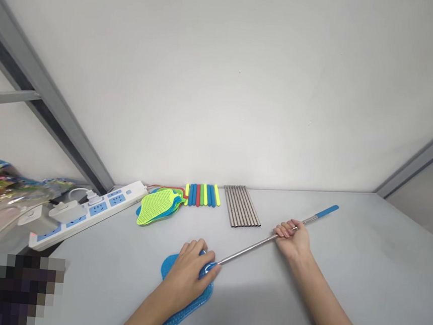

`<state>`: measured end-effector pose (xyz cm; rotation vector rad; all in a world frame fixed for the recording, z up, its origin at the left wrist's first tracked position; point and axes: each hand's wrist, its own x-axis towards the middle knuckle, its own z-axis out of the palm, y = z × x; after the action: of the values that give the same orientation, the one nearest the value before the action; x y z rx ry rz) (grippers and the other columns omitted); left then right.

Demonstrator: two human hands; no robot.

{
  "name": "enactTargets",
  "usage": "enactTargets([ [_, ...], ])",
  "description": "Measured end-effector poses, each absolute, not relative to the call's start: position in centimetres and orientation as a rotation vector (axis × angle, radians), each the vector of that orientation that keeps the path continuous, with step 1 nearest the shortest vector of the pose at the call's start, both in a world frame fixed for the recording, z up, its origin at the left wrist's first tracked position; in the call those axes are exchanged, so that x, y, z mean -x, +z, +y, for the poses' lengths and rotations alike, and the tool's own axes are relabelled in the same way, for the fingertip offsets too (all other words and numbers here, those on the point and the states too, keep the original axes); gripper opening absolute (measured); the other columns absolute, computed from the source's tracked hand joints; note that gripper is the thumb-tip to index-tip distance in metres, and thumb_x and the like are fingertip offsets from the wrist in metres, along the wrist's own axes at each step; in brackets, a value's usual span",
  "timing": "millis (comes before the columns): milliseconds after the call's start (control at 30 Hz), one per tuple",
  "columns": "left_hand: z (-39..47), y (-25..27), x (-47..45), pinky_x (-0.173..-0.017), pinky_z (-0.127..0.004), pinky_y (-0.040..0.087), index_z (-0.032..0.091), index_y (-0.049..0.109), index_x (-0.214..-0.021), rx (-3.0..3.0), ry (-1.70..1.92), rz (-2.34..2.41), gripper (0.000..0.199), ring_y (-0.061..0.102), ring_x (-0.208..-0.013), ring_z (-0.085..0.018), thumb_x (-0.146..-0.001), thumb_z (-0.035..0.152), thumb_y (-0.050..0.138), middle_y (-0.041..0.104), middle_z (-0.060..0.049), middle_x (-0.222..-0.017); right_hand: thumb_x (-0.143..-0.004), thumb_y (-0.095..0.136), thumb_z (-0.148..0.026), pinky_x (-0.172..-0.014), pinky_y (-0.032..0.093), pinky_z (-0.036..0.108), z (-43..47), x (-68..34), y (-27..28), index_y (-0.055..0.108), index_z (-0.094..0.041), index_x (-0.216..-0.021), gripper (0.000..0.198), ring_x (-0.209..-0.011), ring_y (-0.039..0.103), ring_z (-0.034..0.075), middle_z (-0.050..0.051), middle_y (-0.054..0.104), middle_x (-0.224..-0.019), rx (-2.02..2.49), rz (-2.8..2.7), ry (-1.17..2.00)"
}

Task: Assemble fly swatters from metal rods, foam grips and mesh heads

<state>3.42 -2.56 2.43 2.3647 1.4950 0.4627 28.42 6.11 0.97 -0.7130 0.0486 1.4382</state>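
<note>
A fly swatter with a blue perforated head (188, 312), a thin metal rod (247, 249) and a blue handle grip (327, 211) lies slantwise above the grey table, its grip pointing to the far right. My left hand (194, 269) covers much of the head, fingers closed on its neck where the rod joins. Around the rod, below the blue grip, my right hand (294, 237) is wrapped. Beyond my hands lie a stack of swatter heads (157, 205), yellow-green on top with blue under it, a row of coloured handle grips (203, 195) and several metal tubes (242, 207) side by side.
A white power strip (94, 215) with plugs and a charger runs along the table's left side. Shiny plastic packaging (2, 189) with colourful contents sits at the far left. A white wall (244, 109) and grey frame posts (49, 77) bound the table (374, 267).
</note>
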Motion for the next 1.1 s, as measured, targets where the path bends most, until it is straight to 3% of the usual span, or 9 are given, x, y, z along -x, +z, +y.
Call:
enactTargets([
  [367, -3.3, 3.1, -4.5, -0.074, -0.034, 0.028, 0.019, 0.046, -0.067, -2.433, 0.474, 1.357, 0.024, 0.039, -0.067, -0.014, -0.084, 0.022, 0.03, 0.046, 0.001, -0.065, -0.068, 0.037, -0.01, -0.033, 0.025, 0.019, 6.7, -30.9, 1.5, 0.03, -0.019, -0.058, 0.015, -0.033, 0.025, 0.006, -0.008, 0.023, -0.043, 0.772, -0.032, 1.469],
  [700, -3.6, 2.5, -4.1, -0.068, -0.03, 0.03, 0.019, 0.042, -0.066, -2.458, 0.475, 1.293, 0.025, 0.037, -0.064, -0.013, -0.085, 0.022, 0.027, 0.045, 0.001, -0.063, -0.07, 0.036, -0.013, -0.029, 0.018, 0.018, 6.4, -30.5, 0.8, 0.018, -0.019, -0.051, 0.027, -0.03, 0.017, 0.005, -0.009, 0.016, -0.039, 0.7, 0.021, 1.399],
  [933, -3.6, 2.2, -4.6, -0.065, -0.03, 0.031, 0.018, 0.041, -0.067, -2.459, 0.498, 1.254, 0.024, 0.037, -0.065, -0.013, -0.086, 0.021, 0.025, 0.045, 0.001, -0.065, -0.079, 0.03, -0.021, -0.029, 0.023, 0.016, 6.3, -30.1, 0.5, 0.042, -0.016, -0.065, 0.019, -0.031, 0.024, 0.004, -0.008, 0.027, -0.044, 0.626, -0.063, 1.182],
  [1100, -3.5, 2.2, -4.8, -0.065, -0.029, 0.032, 0.018, 0.04, -0.066, -2.457, 0.514, 1.24, 0.025, 0.037, -0.064, -0.013, -0.086, 0.021, 0.025, 0.045, 0.001, -0.064, -0.081, 0.027, -0.013, -0.033, 0.031, 0.016, 7.0, -30.8, 0.1, 0.045, -0.016, -0.072, 0.02, -0.036, 0.035, 0.005, -0.004, 0.038, -0.052, 0.722, -0.028, 1.142],
])
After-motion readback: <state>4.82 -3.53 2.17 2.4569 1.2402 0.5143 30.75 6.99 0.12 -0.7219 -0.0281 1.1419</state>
